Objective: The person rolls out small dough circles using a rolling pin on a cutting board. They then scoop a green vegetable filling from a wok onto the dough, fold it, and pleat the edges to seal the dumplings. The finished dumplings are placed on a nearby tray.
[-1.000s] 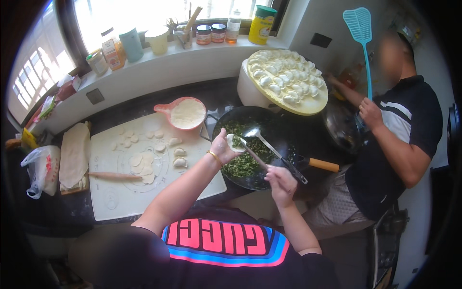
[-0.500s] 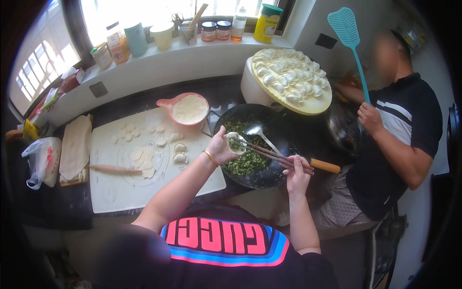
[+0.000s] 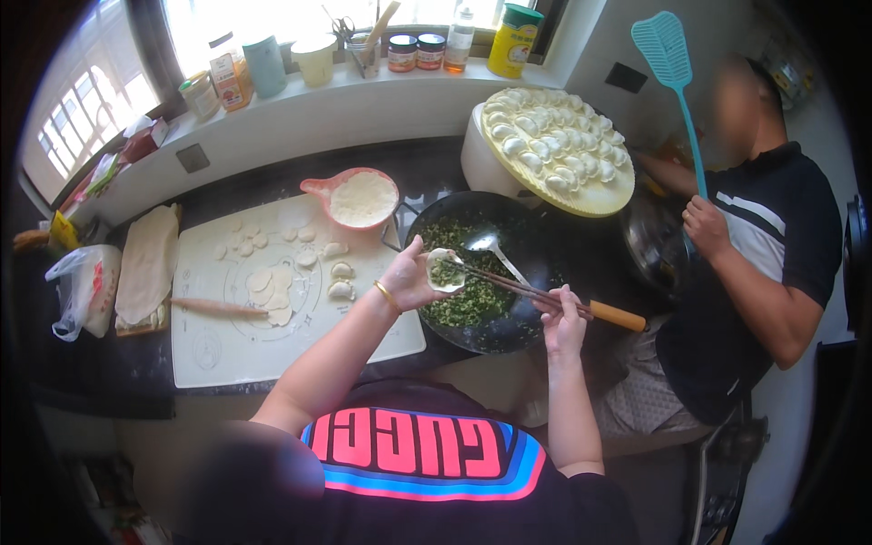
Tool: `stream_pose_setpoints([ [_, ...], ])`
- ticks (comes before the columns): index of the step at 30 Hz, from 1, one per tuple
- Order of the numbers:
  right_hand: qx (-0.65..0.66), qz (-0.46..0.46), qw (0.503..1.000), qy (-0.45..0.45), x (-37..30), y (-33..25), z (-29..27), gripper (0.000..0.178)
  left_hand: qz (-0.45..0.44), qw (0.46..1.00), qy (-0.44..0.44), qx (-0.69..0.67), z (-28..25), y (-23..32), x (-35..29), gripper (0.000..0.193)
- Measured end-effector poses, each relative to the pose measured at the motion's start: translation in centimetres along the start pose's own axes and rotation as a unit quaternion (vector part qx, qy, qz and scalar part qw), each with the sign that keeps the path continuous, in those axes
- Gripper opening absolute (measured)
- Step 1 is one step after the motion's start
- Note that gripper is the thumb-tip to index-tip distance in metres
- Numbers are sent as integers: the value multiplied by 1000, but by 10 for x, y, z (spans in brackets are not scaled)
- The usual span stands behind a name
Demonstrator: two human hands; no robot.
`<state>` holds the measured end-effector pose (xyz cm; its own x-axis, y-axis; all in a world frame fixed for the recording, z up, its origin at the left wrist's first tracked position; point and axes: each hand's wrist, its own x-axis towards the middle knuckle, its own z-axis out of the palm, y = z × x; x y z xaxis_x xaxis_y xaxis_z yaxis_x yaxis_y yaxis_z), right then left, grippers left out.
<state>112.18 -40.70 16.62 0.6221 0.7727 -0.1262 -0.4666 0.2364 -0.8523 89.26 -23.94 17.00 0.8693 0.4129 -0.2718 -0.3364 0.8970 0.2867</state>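
My left hand (image 3: 409,276) holds a round dumpling wrapper (image 3: 445,283) with green filling on it, over the near left part of a dark wok (image 3: 536,313). In my right hand (image 3: 560,324) is a pair of chopsticks (image 3: 518,287), their tips at the filling in the wrapper. Chopped green filling (image 3: 472,309) lies in the wok, with a metal spoon (image 3: 505,258) resting in it. Left of the wok, a white mat (image 3: 209,354) bears flat wrappers (image 3: 269,289), small dough pieces, a wooden rolling pin (image 3: 218,309) and several folded dumplings (image 3: 341,281).
A pink bowl of flour (image 3: 363,200) stands at the mat's far edge. Behind the wok, a round tray (image 3: 581,204) carries many dumplings. To the right, another person (image 3: 727,272) holds a blue fly swatter (image 3: 663,50). Jars (image 3: 404,54) line the windowsill; a plastic bag (image 3: 91,291) sits far left.
The view has shifted slightly. My hands stay over the wok, with the chopstick tips still at the filling in the wrapper. The other person's fly swatter remains raised.
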Motion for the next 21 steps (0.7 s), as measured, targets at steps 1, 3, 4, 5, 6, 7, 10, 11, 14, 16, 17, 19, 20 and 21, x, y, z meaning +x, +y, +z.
stream_pose_setpoints([
  [1, 5, 1, 1000, 0, 2, -2, -3, 19, -4, 1000, -12, 5, 1, -1, 0, 63],
  [3, 43, 16, 999, -27, 8, -7, -6, 20, -13, 999, -37, 15, 4, -3, 1, 64],
  [4, 62, 24, 997, -40, 11, -10, -9, 20, -18, 999, -36, 18, 6, -5, 2, 64],
  [5, 44, 24, 997, -55, 15, -11, -12, 20, -23, 999, -36, 20, 8, -6, 3, 65],
  [6, 27, 24, 997, -71, 20, -11, -15, 20, -29, 999, -35, 25, 12, -7, 4, 65],
  [7, 10, 24, 996, -87, 23, -13, -17, 19, -25, 999, -25, 41, 17, -8, 5, 65],
  [10, -11, 12, 995, -103, 27, -27, -18, 19, -26, 997, -21, 68, 27, -10, 9, 66],
  [11, -19, 9, 994, -107, 29, -32, -18, 19, -36, 997, -38, 62, 23, -11, 14, 66],
  [14, 7, 31, 995, -98, 44, -36, -34, 20, -42, 996, -38, 64, 29, -20, 20, 66],
  [16, 5, 51, 992, -114, 49, -35, -40, 20, -45, 997, -18, 66, 37, -27, 23, 66],
  [17, 12, 62, 992, -112, 53, -33, -45, 20, -38, 996, -2, 75, 40, -29, 24, 66],
  [19, 5, 68, 991, -118, 59, -38, -47, 20, -19, 995, 30, 93, 47, -30, 25, 66],
  [20, 2, 71, 990, -123, 64, -42, -48, 20, -20, 995, 37, 91, 53, -32, 26, 67],
  [21, 0, 74, 990, -122, 67, -46, -46, 20, -28, 996, 36, 80, 54, -33, 28, 67],
])
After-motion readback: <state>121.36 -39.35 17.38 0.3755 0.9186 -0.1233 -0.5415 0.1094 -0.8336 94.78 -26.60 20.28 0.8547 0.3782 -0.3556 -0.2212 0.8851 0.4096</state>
